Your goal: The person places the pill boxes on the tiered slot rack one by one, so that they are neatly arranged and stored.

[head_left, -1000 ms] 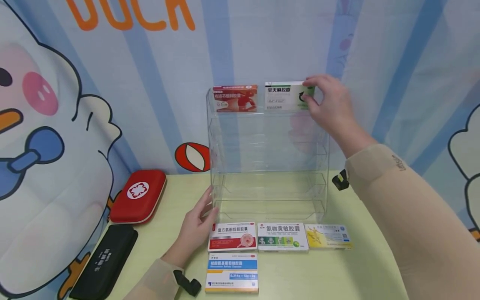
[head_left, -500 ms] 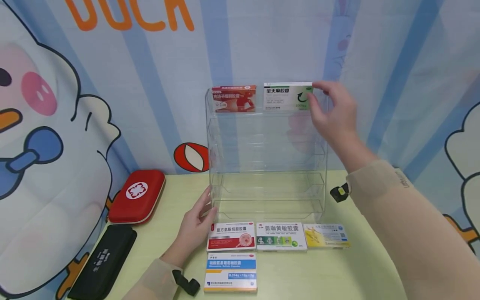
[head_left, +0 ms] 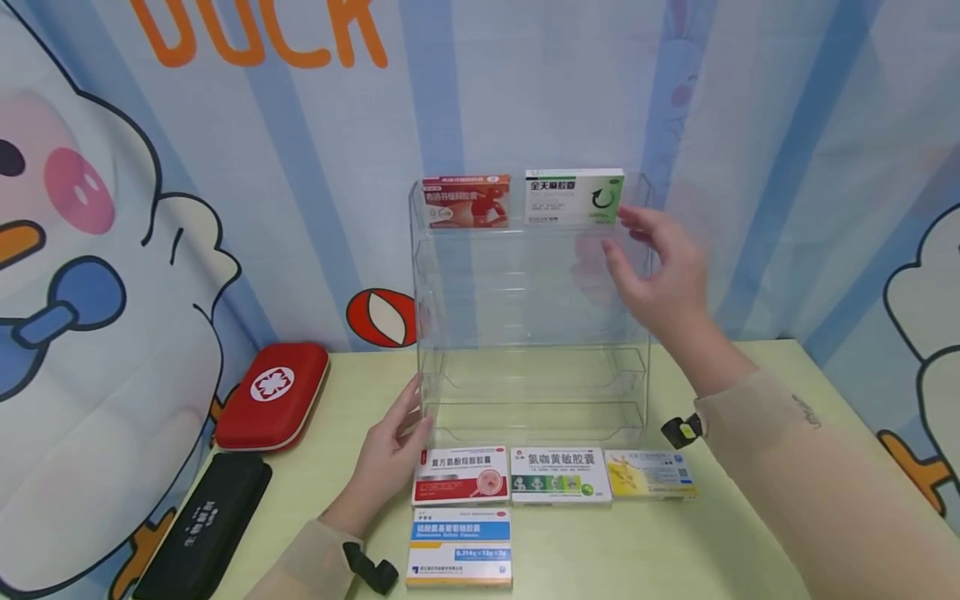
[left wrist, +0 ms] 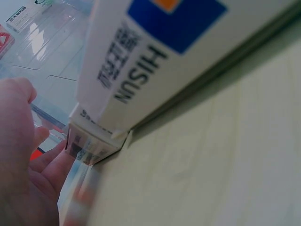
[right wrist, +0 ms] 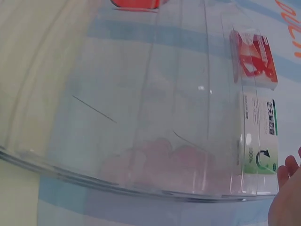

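Note:
A clear plastic display rack (head_left: 532, 317) with stepped tiers stands on the table. My left hand (head_left: 386, 458) grips its lower left side, thumb in front and fingers reaching behind the edge. On the top tier a red medicine box (head_left: 467, 202) stands at left, and a white-and-green medicine box (head_left: 573, 197) stands to its right. Just below and right of that second box is my right hand (head_left: 663, 267), thumb and fingers apart, holding nothing. The right wrist view catches only part of this hand (right wrist: 288, 188), beside the white-and-green box (right wrist: 260, 136).
Before the rack lie a red-and-white box (head_left: 461, 475), a white-and-green-striped box (head_left: 561, 475), a yellow box (head_left: 651, 474) and a blue-and-white box (head_left: 459, 548). A red first-aid case (head_left: 273, 396) and a black case (head_left: 204, 525) lie at left. A printed curtain hangs behind.
My right hand has let go of the white-and-green box and moved down and slightly right. The box stays on the top tier. My left hand keeps its place at the rack.

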{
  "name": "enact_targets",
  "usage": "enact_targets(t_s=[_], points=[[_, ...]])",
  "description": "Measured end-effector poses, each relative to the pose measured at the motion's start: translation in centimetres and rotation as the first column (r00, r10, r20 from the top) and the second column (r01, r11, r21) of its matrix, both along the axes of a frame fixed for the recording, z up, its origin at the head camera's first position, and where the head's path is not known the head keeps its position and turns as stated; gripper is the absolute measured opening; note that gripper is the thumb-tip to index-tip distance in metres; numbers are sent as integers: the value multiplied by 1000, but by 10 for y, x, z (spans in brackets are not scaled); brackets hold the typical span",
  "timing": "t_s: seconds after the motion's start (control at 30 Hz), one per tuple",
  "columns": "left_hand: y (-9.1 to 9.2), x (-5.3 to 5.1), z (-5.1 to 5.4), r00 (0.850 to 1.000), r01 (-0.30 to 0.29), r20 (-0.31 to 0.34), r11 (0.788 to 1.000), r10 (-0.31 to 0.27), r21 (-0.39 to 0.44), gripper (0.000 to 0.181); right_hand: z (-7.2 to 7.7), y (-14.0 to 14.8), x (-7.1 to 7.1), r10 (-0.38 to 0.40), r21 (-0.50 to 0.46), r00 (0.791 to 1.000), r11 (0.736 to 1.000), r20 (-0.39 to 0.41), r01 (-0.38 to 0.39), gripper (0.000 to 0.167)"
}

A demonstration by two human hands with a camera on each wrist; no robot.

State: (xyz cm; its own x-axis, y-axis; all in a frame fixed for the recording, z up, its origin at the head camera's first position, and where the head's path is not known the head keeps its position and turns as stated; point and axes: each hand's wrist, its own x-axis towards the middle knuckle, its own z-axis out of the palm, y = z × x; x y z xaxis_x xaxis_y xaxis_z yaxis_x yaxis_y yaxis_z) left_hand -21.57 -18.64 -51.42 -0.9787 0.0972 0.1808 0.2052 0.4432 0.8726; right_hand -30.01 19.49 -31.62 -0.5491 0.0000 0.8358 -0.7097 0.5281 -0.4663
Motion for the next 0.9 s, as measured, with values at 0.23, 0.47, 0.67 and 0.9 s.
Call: enact_targets(t_s=[0.23, 0.47, 0.67, 0.9], points=[[0, -1, -1, 1000, -2, -3, 1000, 2, -4, 76, -28, -11, 19, 79, 46, 996, 996, 51, -81, 52], [0, -1, -1, 1000, -5, 1, 1000, 5, -7, 76, -50, -25, 42, 157, 59, 983, 985, 89, -163, 61], [0, 1, 0, 1000, -9, 4, 1000, 9, -6, 76, -68, -33, 63, 185, 54, 972, 979, 145, -195, 68], [1, 1, 1, 1000, -10, 8, 1000, 10, -9, 76, -94, -50, 85, 252, 35, 953, 965, 170, -261, 74]])
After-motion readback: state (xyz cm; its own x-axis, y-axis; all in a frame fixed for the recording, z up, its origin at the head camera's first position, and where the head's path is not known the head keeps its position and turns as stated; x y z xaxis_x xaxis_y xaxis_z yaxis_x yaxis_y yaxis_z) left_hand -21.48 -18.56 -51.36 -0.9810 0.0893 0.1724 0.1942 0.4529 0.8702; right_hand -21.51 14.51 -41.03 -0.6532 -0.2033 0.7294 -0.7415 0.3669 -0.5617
